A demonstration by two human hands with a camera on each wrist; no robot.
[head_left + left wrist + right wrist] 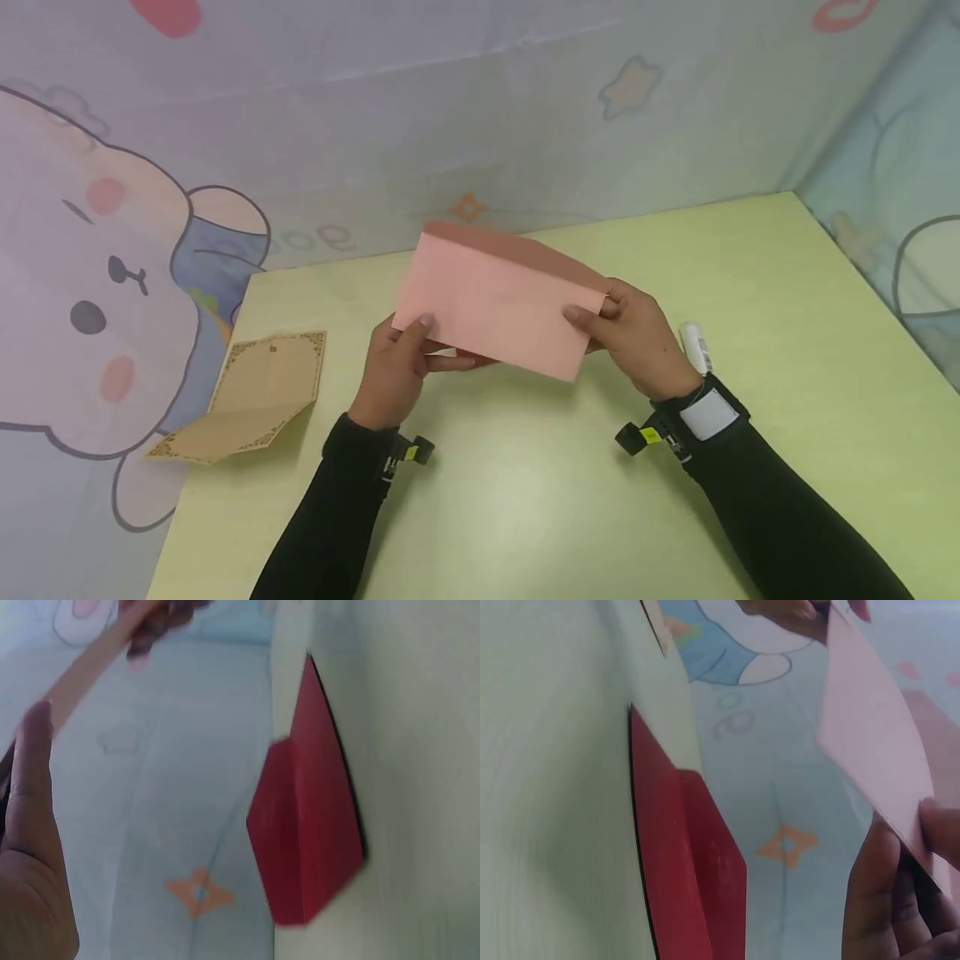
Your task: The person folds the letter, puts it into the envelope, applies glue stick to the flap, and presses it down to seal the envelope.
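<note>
Both hands hold a pink sheet of paper (495,304) up above the pale green table (525,483). My left hand (420,335) pinches its lower left corner, thumb on the front and fingers behind. At the right edge, my right hand (600,321) pinches it the same way. The sheet (874,742) also appears edge-on as a thin strip (86,671) above my left thumb (30,825). Behind it, at the table's far edge, lies a red envelope (311,817) with its flap open (682,855).
A tan folded card (258,396) with a patterned border lies at the table's left edge. A white tube-shaped thing (696,346) rests on the table just right of my right wrist. Cartoon-printed cloth walls (112,275) close in the back and both sides.
</note>
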